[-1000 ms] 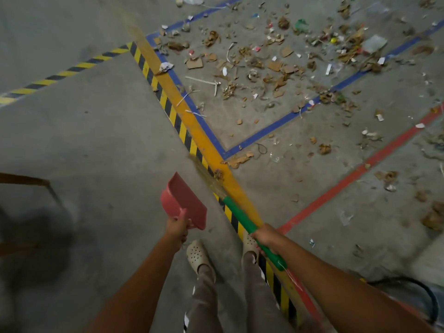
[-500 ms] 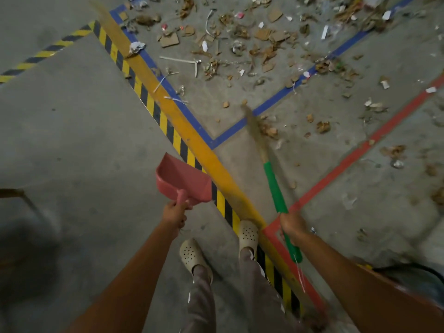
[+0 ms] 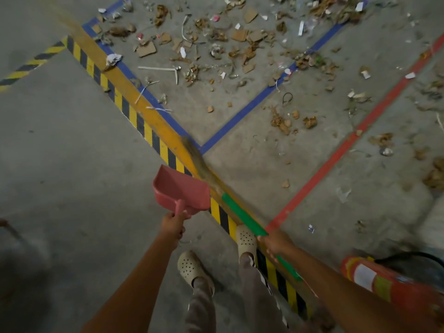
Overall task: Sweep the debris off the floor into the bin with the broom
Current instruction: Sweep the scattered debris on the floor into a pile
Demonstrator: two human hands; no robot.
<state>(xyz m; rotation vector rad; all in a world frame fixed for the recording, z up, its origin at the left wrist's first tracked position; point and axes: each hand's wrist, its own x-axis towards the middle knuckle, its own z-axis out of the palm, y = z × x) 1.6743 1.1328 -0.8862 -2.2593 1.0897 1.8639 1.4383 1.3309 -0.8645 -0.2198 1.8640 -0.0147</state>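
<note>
Swung the broom (image 3: pixel 242 213) left from the blue line (image 3: pixel 240 116) onto the yellow stripe (image 3: pixel 125 80). Green-handled, with blurred straw bristles. Gripped by right hand (image 3: pixel 274 243); dustpan (image 3: pixel 182 188) handle clenched in left hand (image 3: pixel 173 223).

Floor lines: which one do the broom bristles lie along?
The plain orange band, between the black-and-yellow hazard stripe and the blue line; the broom bristles run along it. The red line lies off to the right.

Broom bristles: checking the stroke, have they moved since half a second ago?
Yes. The broom bristles swung left, from right of the blue corner onto the yellow band.
</note>
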